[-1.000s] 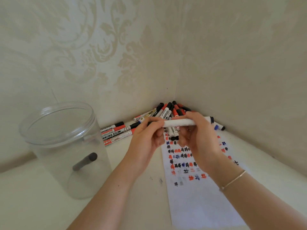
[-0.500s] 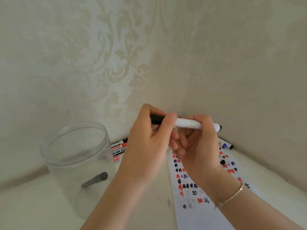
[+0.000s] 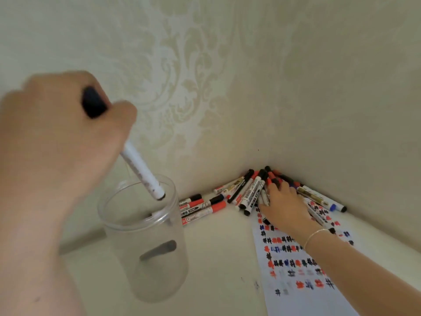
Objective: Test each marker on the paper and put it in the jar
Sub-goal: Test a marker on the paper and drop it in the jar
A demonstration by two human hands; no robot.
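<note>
Our left hand [image 3: 57,137] grips a white marker [image 3: 142,169] tilted into the jar [image 3: 136,224]; our right hand [image 3: 284,206] rests flat-fingered on the marker pile [image 3: 248,192].

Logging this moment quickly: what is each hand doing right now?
Left hand: gripping a white marker over the jar.
Right hand: open, fingers resting on the marker pile.

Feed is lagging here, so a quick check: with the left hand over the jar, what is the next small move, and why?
Probably let go of the white marker. The left hand grips it by the black cap end, tilted, with its lower tip already just inside the rim of the clear jar, so it should drop in beside the dark marker lying inside. The right hand is already on the marker pile.
</note>
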